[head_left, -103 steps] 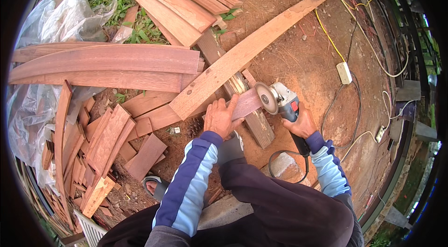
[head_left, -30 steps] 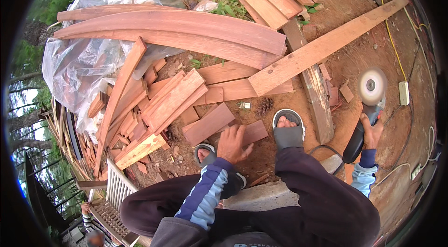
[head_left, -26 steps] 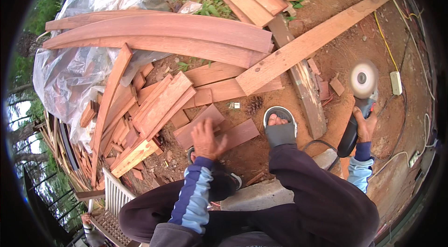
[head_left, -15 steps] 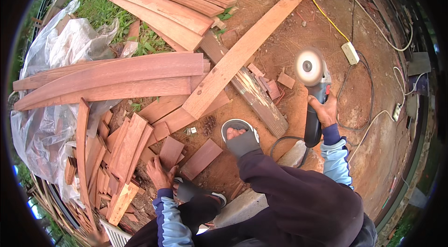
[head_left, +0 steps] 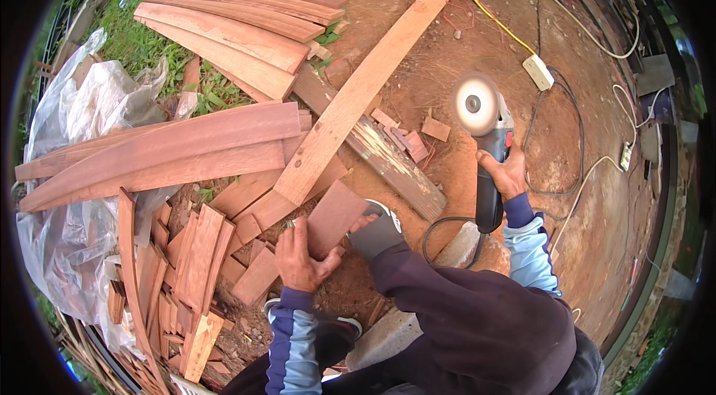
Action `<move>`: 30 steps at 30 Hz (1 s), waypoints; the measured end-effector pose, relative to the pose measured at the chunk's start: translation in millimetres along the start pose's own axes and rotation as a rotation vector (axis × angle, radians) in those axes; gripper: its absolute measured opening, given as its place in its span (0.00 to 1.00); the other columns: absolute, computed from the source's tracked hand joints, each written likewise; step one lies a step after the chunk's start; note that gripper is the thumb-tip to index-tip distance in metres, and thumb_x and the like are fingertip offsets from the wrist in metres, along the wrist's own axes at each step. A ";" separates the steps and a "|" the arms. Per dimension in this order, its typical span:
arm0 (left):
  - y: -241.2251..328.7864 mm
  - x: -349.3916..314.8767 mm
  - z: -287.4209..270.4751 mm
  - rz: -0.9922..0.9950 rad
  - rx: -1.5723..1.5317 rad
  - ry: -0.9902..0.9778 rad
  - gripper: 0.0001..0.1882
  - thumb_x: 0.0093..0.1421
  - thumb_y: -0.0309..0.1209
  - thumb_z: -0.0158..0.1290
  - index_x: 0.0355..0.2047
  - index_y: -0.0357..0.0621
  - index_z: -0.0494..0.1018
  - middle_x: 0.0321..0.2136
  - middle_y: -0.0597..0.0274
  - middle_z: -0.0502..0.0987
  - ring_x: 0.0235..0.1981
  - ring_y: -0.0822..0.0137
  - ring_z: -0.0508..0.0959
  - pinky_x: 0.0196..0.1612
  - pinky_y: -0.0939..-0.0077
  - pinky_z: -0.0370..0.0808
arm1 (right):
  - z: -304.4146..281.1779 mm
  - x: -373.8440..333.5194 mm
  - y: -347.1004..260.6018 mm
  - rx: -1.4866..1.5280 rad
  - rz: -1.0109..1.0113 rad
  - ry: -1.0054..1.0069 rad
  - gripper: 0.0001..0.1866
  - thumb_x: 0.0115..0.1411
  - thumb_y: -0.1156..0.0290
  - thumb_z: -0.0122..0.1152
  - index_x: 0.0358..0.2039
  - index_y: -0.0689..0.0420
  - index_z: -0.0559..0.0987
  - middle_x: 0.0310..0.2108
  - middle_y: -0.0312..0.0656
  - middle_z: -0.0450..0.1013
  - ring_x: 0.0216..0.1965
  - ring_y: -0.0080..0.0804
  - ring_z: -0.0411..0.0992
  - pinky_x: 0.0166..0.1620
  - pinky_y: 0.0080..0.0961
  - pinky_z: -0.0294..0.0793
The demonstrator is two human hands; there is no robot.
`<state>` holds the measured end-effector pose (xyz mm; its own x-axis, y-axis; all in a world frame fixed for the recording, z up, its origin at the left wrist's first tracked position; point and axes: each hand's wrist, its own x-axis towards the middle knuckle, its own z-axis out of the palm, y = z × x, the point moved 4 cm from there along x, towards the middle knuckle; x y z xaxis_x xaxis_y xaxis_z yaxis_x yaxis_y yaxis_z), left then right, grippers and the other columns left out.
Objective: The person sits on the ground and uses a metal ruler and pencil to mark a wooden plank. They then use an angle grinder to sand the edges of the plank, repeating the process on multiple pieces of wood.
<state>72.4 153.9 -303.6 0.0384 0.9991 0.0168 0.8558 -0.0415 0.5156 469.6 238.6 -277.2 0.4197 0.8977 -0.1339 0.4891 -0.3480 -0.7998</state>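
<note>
My right hand (head_left: 508,169) is wrapped round the dark body of an angle grinder (head_left: 489,197), held upright at the right. Its pale round disc (head_left: 476,102) is blurred at the rim. With my left hand (head_left: 302,259) I grip a short reddish-brown wooden board (head_left: 339,217) by its lower left end, fingers on one side and thumb on the other. The board's far end reaches over my sandalled foot (head_left: 375,229). Beside my left hand, another short board (head_left: 256,276) lies on the ground. A long plank (head_left: 388,67) lies diagonally just beyond the held board.
A weathered beam (head_left: 399,167) lies under the long plank. Stacked curved boards (head_left: 171,134) and a pile of offcuts (head_left: 198,261) fill the left, over plastic sheeting (head_left: 67,246). A white socket block (head_left: 538,72) with cables lies at the right. A concrete block (head_left: 384,339) is between my legs.
My left hand has moved right and lifted a short board off the ground. The grinder stays in my right hand. The whole view has shifted slightly.
</note>
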 end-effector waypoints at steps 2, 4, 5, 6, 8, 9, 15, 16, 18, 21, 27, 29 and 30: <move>24.0 16.0 20.6 0.041 -0.032 -0.078 0.40 0.36 0.38 0.64 0.51 0.37 0.65 0.38 0.49 0.71 0.39 0.50 0.73 0.42 0.59 0.72 | -1.3 0.5 1.4 -0.025 0.024 -0.001 0.22 0.45 0.68 0.69 0.38 0.67 0.75 0.31 0.43 0.76 0.32 0.28 0.73 0.39 0.26 0.73; 46.0 36.4 41.5 0.038 -0.098 -0.120 0.39 0.37 0.38 0.65 0.50 0.37 0.64 0.38 0.48 0.71 0.39 0.49 0.73 0.43 0.59 0.71 | -3.9 -0.1 3.4 -0.045 0.047 -0.002 0.23 0.44 0.68 0.69 0.38 0.67 0.75 0.31 0.43 0.76 0.32 0.28 0.73 0.39 0.26 0.73; 53.3 45.5 50.5 0.036 -0.133 -0.143 0.39 0.37 0.37 0.65 0.50 0.37 0.63 0.37 0.48 0.70 0.39 0.49 0.73 0.43 0.58 0.71 | -4.9 -1.0 2.4 -0.052 0.043 -0.001 0.23 0.44 0.68 0.70 0.38 0.67 0.75 0.31 0.44 0.76 0.32 0.28 0.73 0.39 0.26 0.73; 56.5 53.1 61.1 0.041 -0.146 -0.162 0.39 0.38 0.37 0.66 0.49 0.37 0.63 0.37 0.47 0.70 0.40 0.48 0.73 0.43 0.58 0.71 | -5.2 -1.9 0.7 -0.060 0.040 -0.001 0.23 0.44 0.68 0.70 0.38 0.67 0.75 0.31 0.44 0.76 0.32 0.28 0.73 0.39 0.26 0.73; 59.0 67.8 80.5 0.049 -0.175 -0.192 0.38 0.38 0.36 0.67 0.48 0.36 0.62 0.37 0.47 0.70 0.40 0.47 0.73 0.44 0.57 0.70 | -4.0 -1.8 -3.0 -0.059 0.024 -0.005 0.23 0.44 0.68 0.70 0.39 0.67 0.75 0.31 0.44 0.76 0.32 0.28 0.73 0.38 0.26 0.74; 60.6 74.6 86.3 0.074 -0.165 -0.198 0.38 0.38 0.36 0.67 0.48 0.36 0.62 0.38 0.47 0.70 0.40 0.47 0.72 0.44 0.58 0.70 | -4.0 -2.2 -3.0 -0.054 0.018 -0.005 0.23 0.44 0.68 0.70 0.39 0.67 0.75 0.31 0.45 0.76 0.32 0.28 0.73 0.38 0.27 0.74; 56.3 88.8 106.8 0.079 -0.027 -0.309 0.39 0.41 0.39 0.66 0.52 0.40 0.63 0.40 0.47 0.69 0.43 0.48 0.71 0.46 0.56 0.68 | -4.2 -1.7 2.4 -0.099 0.003 -0.057 0.23 0.45 0.68 0.68 0.40 0.67 0.75 0.32 0.43 0.75 0.32 0.27 0.72 0.39 0.26 0.73; 55.7 87.3 106.2 0.068 -0.014 -0.308 0.40 0.41 0.40 0.66 0.54 0.41 0.63 0.40 0.48 0.69 0.43 0.48 0.71 0.46 0.56 0.68 | -4.2 -3.0 2.6 -0.106 0.004 -0.068 0.23 0.45 0.68 0.68 0.41 0.67 0.75 0.33 0.42 0.75 0.33 0.26 0.71 0.40 0.26 0.72; 54.4 84.8 108.0 0.068 -0.009 -0.284 0.41 0.42 0.41 0.66 0.56 0.43 0.63 0.39 0.49 0.69 0.43 0.49 0.70 0.46 0.57 0.67 | -5.6 -2.0 6.5 -0.153 -0.013 -0.075 0.24 0.45 0.67 0.68 0.40 0.67 0.74 0.33 0.42 0.75 0.33 0.26 0.72 0.40 0.26 0.72; 50.3 81.8 112.6 0.100 -0.033 -0.228 0.42 0.43 0.43 0.65 0.58 0.45 0.63 0.39 0.51 0.69 0.43 0.51 0.69 0.46 0.58 0.66 | -2.7 -4.2 -0.1 -0.191 -0.026 -0.102 0.25 0.43 0.67 0.69 0.40 0.67 0.74 0.33 0.44 0.76 0.33 0.29 0.73 0.40 0.28 0.73; 52.4 87.8 115.9 0.157 -0.063 -0.196 0.42 0.44 0.43 0.65 0.59 0.45 0.63 0.38 0.52 0.69 0.40 0.52 0.68 0.45 0.59 0.65 | -1.6 -7.9 -12.8 -0.371 -0.072 -0.116 0.29 0.40 0.61 0.71 0.39 0.68 0.74 0.31 0.52 0.76 0.33 0.39 0.76 0.39 0.34 0.74; 52.4 88.6 115.8 0.171 -0.069 -0.174 0.42 0.44 0.44 0.65 0.59 0.45 0.63 0.37 0.52 0.69 0.40 0.52 0.69 0.44 0.59 0.65 | -0.5 -8.2 -15.4 -0.413 -0.079 -0.151 0.30 0.39 0.61 0.71 0.39 0.69 0.73 0.30 0.53 0.76 0.32 0.40 0.76 0.38 0.34 0.74; 51.7 89.0 116.0 0.167 -0.071 -0.171 0.42 0.44 0.44 0.65 0.59 0.45 0.63 0.37 0.52 0.69 0.40 0.52 0.69 0.44 0.59 0.65 | 0.4 -8.6 -17.2 -0.416 -0.081 -0.177 0.30 0.40 0.61 0.70 0.39 0.69 0.72 0.30 0.53 0.76 0.32 0.40 0.77 0.38 0.33 0.75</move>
<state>179.9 240.1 -374.9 0.2677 0.9629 -0.0352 0.7920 -0.1991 0.5772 457.3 237.0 -262.5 0.2483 0.9462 -0.2075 0.7953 -0.3214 -0.5140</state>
